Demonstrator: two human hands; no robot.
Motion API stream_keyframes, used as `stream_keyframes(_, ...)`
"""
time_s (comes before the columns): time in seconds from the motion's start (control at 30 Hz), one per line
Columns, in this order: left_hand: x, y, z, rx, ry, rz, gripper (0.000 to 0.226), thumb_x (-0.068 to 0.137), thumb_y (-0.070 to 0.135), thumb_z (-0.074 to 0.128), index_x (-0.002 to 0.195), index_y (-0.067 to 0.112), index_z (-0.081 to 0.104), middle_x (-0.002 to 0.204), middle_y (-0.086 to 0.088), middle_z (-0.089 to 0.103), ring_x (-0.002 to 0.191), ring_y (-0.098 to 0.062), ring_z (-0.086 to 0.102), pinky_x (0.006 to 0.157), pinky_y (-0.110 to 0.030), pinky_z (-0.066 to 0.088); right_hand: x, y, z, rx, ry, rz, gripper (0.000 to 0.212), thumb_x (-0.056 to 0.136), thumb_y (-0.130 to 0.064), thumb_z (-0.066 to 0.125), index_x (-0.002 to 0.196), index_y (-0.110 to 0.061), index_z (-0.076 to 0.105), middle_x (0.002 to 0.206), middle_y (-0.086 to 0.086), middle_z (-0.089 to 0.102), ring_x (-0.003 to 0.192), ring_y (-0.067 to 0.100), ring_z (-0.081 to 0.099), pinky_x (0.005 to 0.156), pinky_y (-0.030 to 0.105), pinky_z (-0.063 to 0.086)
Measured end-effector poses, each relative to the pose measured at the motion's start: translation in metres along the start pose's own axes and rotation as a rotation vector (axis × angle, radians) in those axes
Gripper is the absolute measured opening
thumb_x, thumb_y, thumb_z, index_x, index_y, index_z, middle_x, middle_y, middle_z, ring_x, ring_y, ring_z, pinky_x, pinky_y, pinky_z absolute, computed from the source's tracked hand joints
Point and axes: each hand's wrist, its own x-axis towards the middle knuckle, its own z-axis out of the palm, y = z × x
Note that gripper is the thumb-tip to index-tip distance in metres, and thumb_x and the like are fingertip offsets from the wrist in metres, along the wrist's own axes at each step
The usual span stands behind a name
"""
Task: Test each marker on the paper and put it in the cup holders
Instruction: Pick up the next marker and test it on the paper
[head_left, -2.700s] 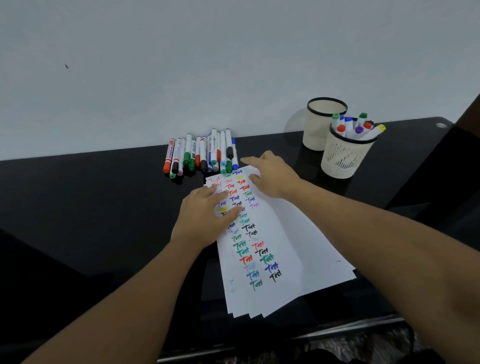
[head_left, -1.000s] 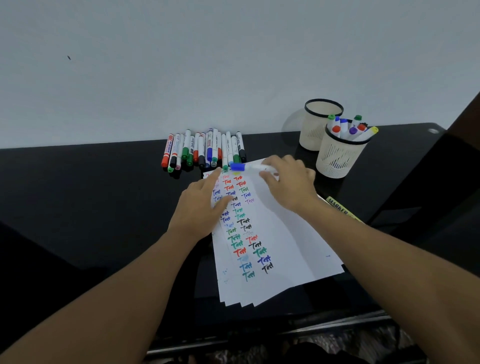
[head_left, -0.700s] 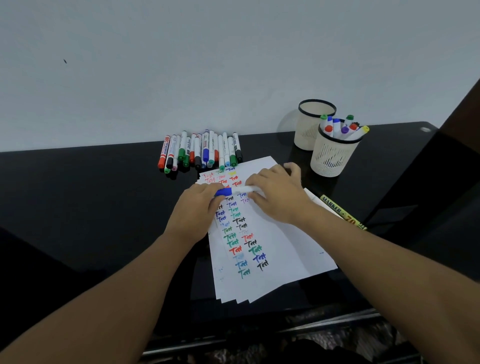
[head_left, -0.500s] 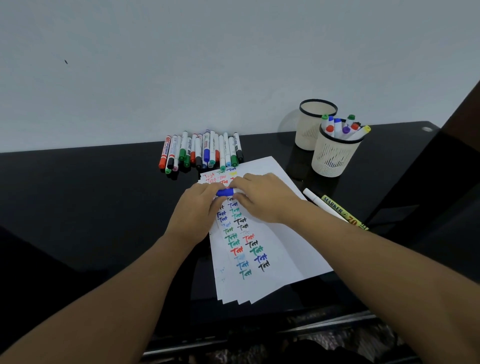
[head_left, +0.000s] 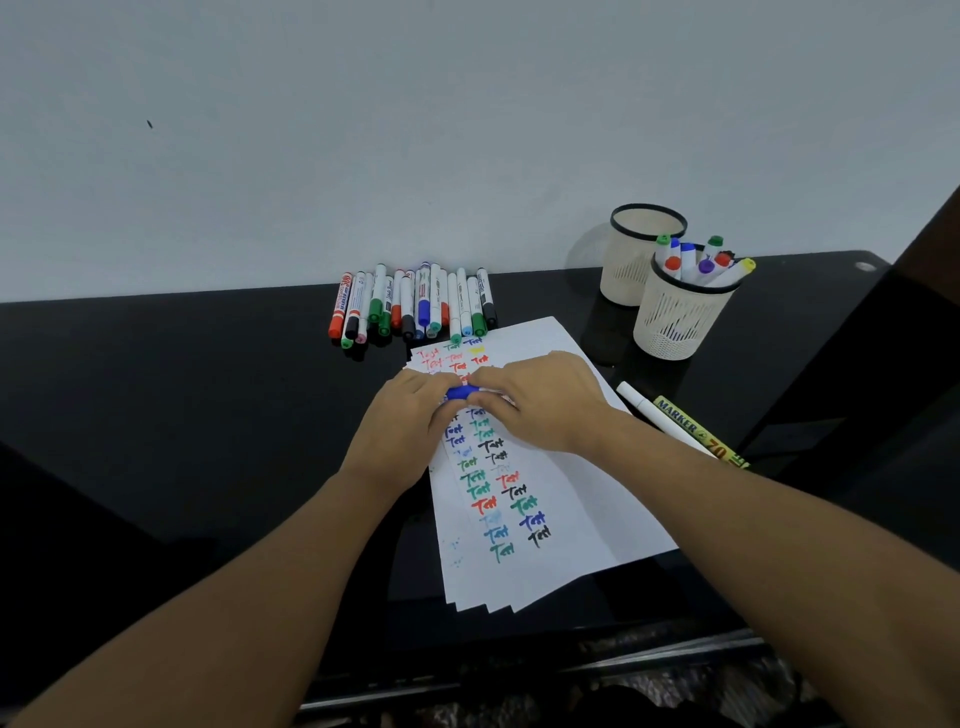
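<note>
Gripping one blue marker (head_left: 461, 393) between them, left hand (head_left: 402, 431) on the cap end, right hand (head_left: 540, 405) curled round the barrel, probably to uncap it, both hands work low over the paper (head_left: 566, 499), ready for testing. Beyond on the counter (head_left: 182, 395), untested markers (head_left: 410, 306) lie in a row by the wall; the near cup holder (head_left: 680, 322) stands within right reach, part filled, the far cup holder (head_left: 641, 254) behind.

Marker mostly swallowed by both hands
Blue marker (head_left: 461, 392) shows just a sliver; body, cap seam and fingertips hidden.

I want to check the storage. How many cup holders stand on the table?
2. The rear cup holder stands near the wall; the front cup holder, holding markers, stands just before it, partly covering it.
</note>
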Motion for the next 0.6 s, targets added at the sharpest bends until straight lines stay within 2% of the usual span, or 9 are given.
stream_keyframes(0.07,0.0,-0.001,0.0,-0.009,-0.025,-0.01,0.028,0.098,0.026,0.064,0.119,0.009,0.069,0.106,-0.006,0.071,0.1,-0.023,0.061,0.086,-0.034,0.046,0.002,0.002,0.001,0.001,-0.013,0.016,0.048,0.106,-0.062,0.028,0.14,-0.039,0.054,0.104,-0.008,0.073,0.087,0.013,0.062,0.063,0.029,0.029)
stream_keyframes(0.17,0.0,-0.002,0.0,-0.035,-0.031,-0.078,0.026,0.099,0.027,0.064,0.12,0.012,0.067,0.111,-0.004,0.069,0.105,-0.02,0.057,0.088,-0.035,0.047,0.002,0.003,0.005,0.031,-0.014,0.036,0.047,0.107,-0.059,0.032,0.146,-0.036,0.047,0.111,-0.003,0.071,0.091,0.016,0.062,0.074,0.032,0.04)
stream_keyframes(0.23,0.001,-0.004,0.001,-0.033,-0.033,-0.147,0.024,0.098,0.029,0.063,0.119,0.015,0.066,0.112,-0.001,0.067,0.106,-0.017,0.054,0.088,-0.034,0.047,-0.002,0.004,0.005,0.139,-0.007,0.087,0.047,0.108,-0.048,0.034,0.153,-0.032,0.034,0.118,0.002,0.068,0.092,0.019,0.064,0.08,0.036,0.047)
stream_keyframes(0.3,0.002,-0.007,0.003,-0.006,-0.036,-0.189,0.024,0.097,0.031,0.065,0.115,0.016,0.066,0.11,0.0,0.066,0.104,-0.018,0.053,0.087,-0.036,0.048,-0.007,0.009,0.004,0.3,0.006,0.163,0.046,0.109,-0.033,0.036,0.154,-0.033,0.025,0.118,0.007,0.063,0.084,0.02,0.062,0.075,0.038,0.05)
stream_keyframes(0.4,0.003,-0.009,0.005,0.021,-0.021,-0.231,0.026,0.093,0.033,0.068,0.111,0.014,0.068,0.109,0.0,0.065,0.102,-0.019,0.052,0.085,-0.04,0.05,-0.015,0.013,0.002,0.442,0.055,0.203,0.038,0.109,-0.018,0.033,0.141,-0.037,0.041,0.113,0.008,0.062,0.091,0.024,0.063,0.08,0.041,0.053)
stream_keyframes(0.43,0.003,-0.009,0.005,0.027,-0.023,-0.239,0.029,0.093,0.034,0.068,0.114,0.014,0.068,0.112,-0.001,0.064,0.104,-0.02,0.052,0.087,-0.041,0.05,-0.018,0.014,0.003,0.525,0.077,0.234,0.035,0.109,-0.017,0.034,0.134,-0.034,0.051,0.114,0.005,0.063,0.096,0.023,0.064,0.084,0.04,0.053)
stream_keyframes(0.5,0.003,-0.008,0.005,0.018,-0.042,-0.252,0.04,0.094,0.035,0.066,0.129,0.015,0.063,0.125,-0.003,0.061,0.115,-0.021,0.05,0.096,-0.041,0.048,-0.024,0.012,0.006,0.804,0.135,0.338,0.035,0.108,-0.015,0.037,0.122,-0.031,0.065,0.115,-0.004,0.064,0.099,0.017,0.068,0.08,0.03,0.052)
stream_keyframes(0.53,0.002,-0.008,0.005,-0.001,-0.059,-0.253,0.046,0.096,0.035,0.064,0.137,0.017,0.058,0.132,-0.002,0.058,0.122,-0.021,0.047,0.102,-0.041,0.046,-0.028,0.01,0.007,0.938,0.167,0.378,0.036,0.107,-0.013,0.039,0.121,-0.032,0.066,0.115,-0.007,0.066,0.098,0.013,0.069,0.078,0.028,0.051)
stream_keyframes(0.6,0.002,-0.006,0.004,-0.034,-0.1,-0.217,0.053,0.098,0.038,0.061,0.147,0.022,0.05,0.14,0.001,0.055,0.13,-0.019,0.043,0.109,-0.042,0.042,-0.033,0.009,0.011,1.063,0.208,0.387,0.038,0.101,-0.007,0.049,0.124,-0.035,0.062,0.117,-0.007,0.067,0.099,0.01,0.069,0.087,0.032,0.055)
